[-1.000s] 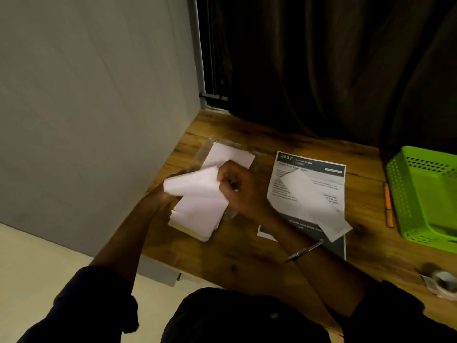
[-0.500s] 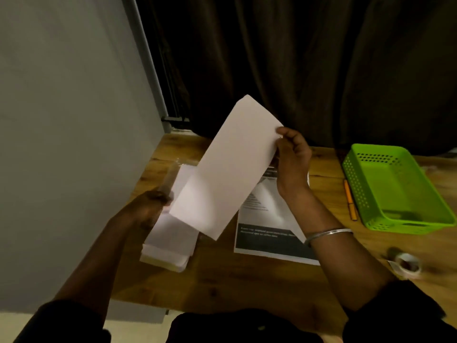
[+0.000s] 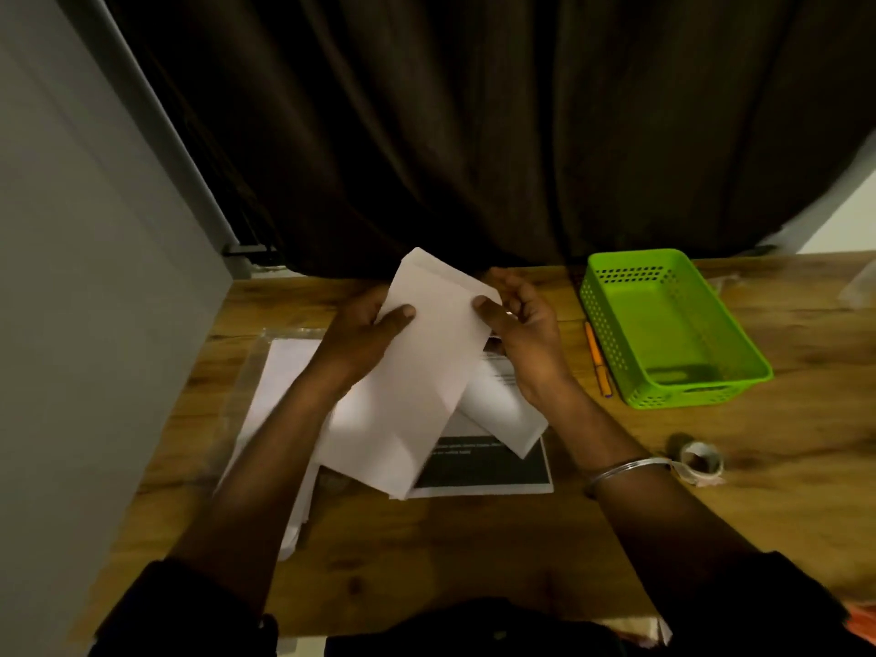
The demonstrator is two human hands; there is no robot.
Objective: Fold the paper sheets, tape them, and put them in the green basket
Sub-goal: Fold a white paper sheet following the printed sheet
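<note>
As we look down from the head camera, we first see two dark sleeves [image 3: 180, 604] at the near edge of the wooden surface [image 3: 450, 561]. From them both forearms reach forward, and the right wrist carries a thin metal bangle [image 3: 625, 469]. Near this wrist, a little to the right, a tape roll [image 3: 700, 462] lies on the surface.

Between the arms a printed sheet [image 3: 488, 471] with a dark band lies flat, and a folded white paper [image 3: 502, 410] rests on it. To its left we see a stack of white sheets [image 3: 284, 372] on clear plastic.

Above these, the left hand [image 3: 365, 331] and the right hand [image 3: 521, 334] hold one paper sheet [image 3: 426, 372] by its far end. Each thumb presses on the face turned to us, with the fingers behind. The sheet is lifted off the surface and tilted, and its lower end hangs over the printed sheet. A crease seems to cross its lower part.

Further right, an orange pencil [image 3: 596, 358] lies just beside the green basket [image 3: 611, 324], well apart from the held sheet. We cannot tell what the dark spot on the basket's floor is.

Behind everything hangs a dark curtain [image 3: 474, 135], and a grey wall [image 3: 71, 277] stands at the left.
</note>
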